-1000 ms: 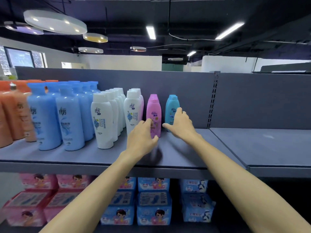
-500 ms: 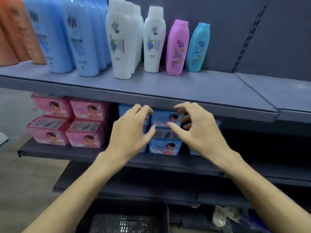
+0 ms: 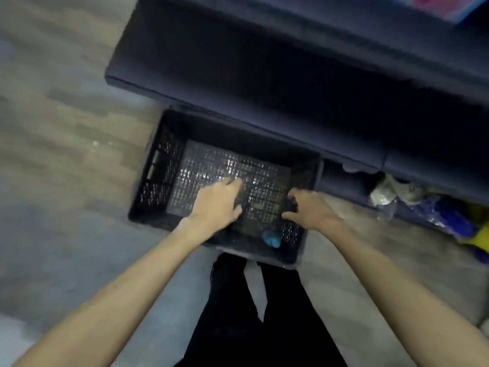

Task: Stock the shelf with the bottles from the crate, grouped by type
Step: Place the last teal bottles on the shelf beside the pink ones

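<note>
From the head camera we look almost straight down. The picture is blurry. The floor [image 3: 60,160] is grey and brown, like wood planks, with a paler grey part near our feet. Along the top runs the dark bottom shelf [image 3: 264,83] of the shelving. It sticks out over the far edge of the crate. In the top right corner we see a small bit of a pink and blue pack [image 3: 447,5]. On the right, under the shelf edge, lie some crumpled clear plastic [image 3: 391,192] and blue and yellow things [image 3: 455,221]; we cannot tell what they are.

The black crate [image 3: 158,170] sits on the floor, just in front of the shelf. Its walls and bottom are full of little holes. Most of the bottom shows bare. One small blue bottle [image 3: 271,238] lies in the near right part of the crate, close to the near wall. It is too blurry to see more of it.

Our left hand [image 3: 217,203] hangs over the middle of the crate with the fingers loosely bent. It holds nothing. Our right hand [image 3: 308,207] is over the right side of the crate, fingers bent down, and it holds nothing too. Neither hand touches the bottle. Our legs in black trousers [image 3: 238,313] stand just behind the crate.
</note>
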A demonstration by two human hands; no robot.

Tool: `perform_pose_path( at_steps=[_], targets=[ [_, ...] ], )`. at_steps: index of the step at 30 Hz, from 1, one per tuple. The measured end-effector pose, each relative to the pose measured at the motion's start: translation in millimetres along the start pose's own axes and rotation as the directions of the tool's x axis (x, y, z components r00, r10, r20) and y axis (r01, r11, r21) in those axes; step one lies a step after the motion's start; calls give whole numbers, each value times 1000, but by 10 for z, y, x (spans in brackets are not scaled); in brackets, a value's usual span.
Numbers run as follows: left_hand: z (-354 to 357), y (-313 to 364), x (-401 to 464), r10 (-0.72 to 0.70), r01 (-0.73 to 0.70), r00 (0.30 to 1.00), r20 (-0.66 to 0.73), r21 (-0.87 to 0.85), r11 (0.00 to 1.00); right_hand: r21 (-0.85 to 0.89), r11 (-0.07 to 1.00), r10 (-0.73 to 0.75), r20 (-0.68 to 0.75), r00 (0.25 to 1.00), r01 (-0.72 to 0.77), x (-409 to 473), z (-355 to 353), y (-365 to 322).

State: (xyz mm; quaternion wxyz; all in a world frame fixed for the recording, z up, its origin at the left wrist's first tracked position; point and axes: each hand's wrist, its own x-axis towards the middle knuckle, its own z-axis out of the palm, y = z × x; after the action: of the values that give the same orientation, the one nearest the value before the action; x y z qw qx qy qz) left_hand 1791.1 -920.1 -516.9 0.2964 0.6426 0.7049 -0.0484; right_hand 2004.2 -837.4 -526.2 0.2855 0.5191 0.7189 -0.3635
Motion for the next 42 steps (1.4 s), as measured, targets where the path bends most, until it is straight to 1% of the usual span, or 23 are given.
perform_pose_path(
  at_steps=[2,3,5,8,10,12,14,17,23,29,31,33,38,40,42],
  targets=[
    [456,-87,128,3,-4,996,86,13,1000,-71,997,2,140,990,8,304,443,177],
    [653,-105,191,3,-6,992,129,20,1000,-111,993,-12,185,983,33,424,636,242],
    [955,-107,319,3,-6,985,175,12,1000,-199,974,-61,243,968,111,642,906,316],
    [1326,-100,459,-1,9,981,192,-40,999,-254,938,-153,308,939,236,945,1256,359],
    [1519,-100,512,-6,23,980,199,-84,996,-284,928,-141,334,932,242,1092,1471,382],
    [1633,-123,537,-19,45,977,214,-116,992,-369,883,-148,363,920,288,1189,1610,428],
    [1695,-171,548,-29,60,975,219,-136,989,-354,883,-168,376,911,309,1261,1642,462],
    [1733,-248,542,-45,80,975,217,-157,984,-252,926,-176,370,912,281,1343,1608,452],
    [1753,-302,592,-54,89,971,232,-145,985,-183,952,-193,260,946,245,1515,1579,399],
    [1712,-302,678,-56,100,963,263,-155,983,-239,944,-178,208,962,226,1579,1490,300],
    [1676,-292,714,-62,107,965,255,-165,980,-261,941,-175,169,970,215,1540,1344,223],
    [1661,-279,754,-59,103,973,224,-189,977,-258,938,-206,116,972,230,1486,1165,140],
    [1785,-334,868,-102,150,979,178,-287,946,-206,932,-305,6,952,300,1320,708,-109],
    [1851,-386,927,-110,162,982,153,-384,909,-188,923,-350,-52,935,335,1250,572,-204],
    [1879,-431,1000,-133,160,987,90,-497,853,-178,909,-397,-95,913,377,1191,480,-275]
  ],
)
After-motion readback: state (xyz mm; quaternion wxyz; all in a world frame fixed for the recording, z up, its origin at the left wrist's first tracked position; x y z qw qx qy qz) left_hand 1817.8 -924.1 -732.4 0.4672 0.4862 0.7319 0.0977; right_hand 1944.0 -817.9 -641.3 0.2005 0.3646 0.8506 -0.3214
